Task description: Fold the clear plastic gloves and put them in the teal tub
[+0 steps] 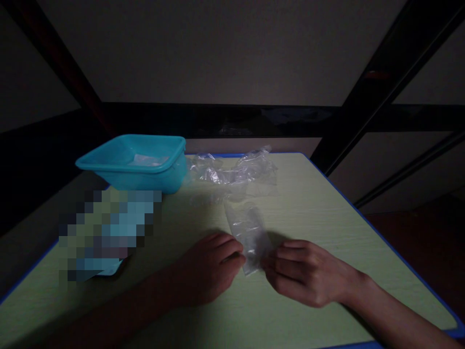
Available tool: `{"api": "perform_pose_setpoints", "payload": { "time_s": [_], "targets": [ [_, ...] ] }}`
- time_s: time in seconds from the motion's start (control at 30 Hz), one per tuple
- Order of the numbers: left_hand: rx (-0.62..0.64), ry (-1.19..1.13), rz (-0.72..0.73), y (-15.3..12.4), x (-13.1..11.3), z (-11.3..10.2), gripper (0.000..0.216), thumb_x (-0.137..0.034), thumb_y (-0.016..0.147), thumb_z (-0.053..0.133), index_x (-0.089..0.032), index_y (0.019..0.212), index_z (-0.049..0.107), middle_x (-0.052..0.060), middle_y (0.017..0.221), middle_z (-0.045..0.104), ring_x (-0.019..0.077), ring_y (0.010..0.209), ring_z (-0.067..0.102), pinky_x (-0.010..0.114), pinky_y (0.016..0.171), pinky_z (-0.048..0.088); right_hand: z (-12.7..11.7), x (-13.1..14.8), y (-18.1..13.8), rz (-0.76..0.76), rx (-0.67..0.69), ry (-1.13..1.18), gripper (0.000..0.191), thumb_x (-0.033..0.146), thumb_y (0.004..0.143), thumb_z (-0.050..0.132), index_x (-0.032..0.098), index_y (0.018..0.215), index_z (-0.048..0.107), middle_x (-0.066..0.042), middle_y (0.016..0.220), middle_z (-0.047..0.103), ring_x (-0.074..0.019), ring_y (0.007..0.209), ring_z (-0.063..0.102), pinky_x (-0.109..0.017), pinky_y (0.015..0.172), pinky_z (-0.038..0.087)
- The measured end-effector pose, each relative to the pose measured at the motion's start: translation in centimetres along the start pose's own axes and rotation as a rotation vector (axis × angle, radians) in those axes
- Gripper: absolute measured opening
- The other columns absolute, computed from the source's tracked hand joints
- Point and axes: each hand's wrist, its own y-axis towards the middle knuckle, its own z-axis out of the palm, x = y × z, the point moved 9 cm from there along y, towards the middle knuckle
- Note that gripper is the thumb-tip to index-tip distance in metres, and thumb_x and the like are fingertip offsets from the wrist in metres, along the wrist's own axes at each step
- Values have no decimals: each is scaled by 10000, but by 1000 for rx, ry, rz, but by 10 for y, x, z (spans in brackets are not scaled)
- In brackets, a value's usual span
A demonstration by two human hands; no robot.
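A clear plastic sleeve point(250, 235) lies on the bench point(319, 208) between my left grip point(214, 267) and right grip point(307, 274), its far end reaching past both toward some crumpled plastic point(250, 169). My left pinches the left edge near the close end; my right pinches the edge opposite.

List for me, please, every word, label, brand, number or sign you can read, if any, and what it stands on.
No text can be read here.
Small, clear, rectangular plastic bag: no legible print.
Crumpled, clear plastic film: none legible.
Turquoise, rectangular plastic basin, and the whitish piece inside it: none legible.
Flat, light-blue-edged object: mostly pixelated, so any text there is hidden.
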Motion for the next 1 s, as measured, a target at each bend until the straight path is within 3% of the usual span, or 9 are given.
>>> {"api": "perform_pose_setpoints", "payload": {
  "time_s": [0.23,0.47,0.6,0.7,0.8,1.0],
  "targets": [
    [-5,11,-4,-1,1,0,154,-112,818,442,-159,866,580,65,863,624,180,812,542,318,755,451,-2,6,1,-40,-45,-35,283,76,855,390,164,690,604,-5,544,597,-125,495,504,-275,439,352],
    [-137,39,22,-4,1,-8,232,-255,764,552,-121,951,577,90,942,641,220,836,562,356,744,462,-10,-13,-1,167,-207,182,163,103,876,415,158,827,561,-24,655,653,-124,618,585,-265,537,421],
    [-200,137,41,-3,-1,-10,135,-144,825,481,-126,904,589,69,896,670,188,809,588,319,735,472,-11,-15,-3,172,-259,208,112,118,867,443,162,868,546,-25,694,675,-122,637,602,-265,545,426],
    [-232,170,44,-3,1,-10,191,-86,866,414,-136,873,598,52,857,679,161,777,599,291,717,479,-6,-13,-2,104,-192,135,87,214,873,495,159,864,561,-31,761,693,-129,679,611,-269,572,437],
    [-243,168,61,-5,1,-9,218,-118,902,389,-134,882,606,56,867,683,155,791,608,284,716,488,0,-17,-4,83,-104,46,189,297,874,504,132,920,582,-65,882,699,-164,797,622,-295,649,462],
    [-246,156,84,-7,0,-10,240,-144,923,383,-123,911,621,58,898,694,155,821,620,283,736,506,6,-20,-7,64,-43,-5,246,216,899,403,101,954,613,-94,983,694,-187,885,625,-320,723,492]
  ]
}}
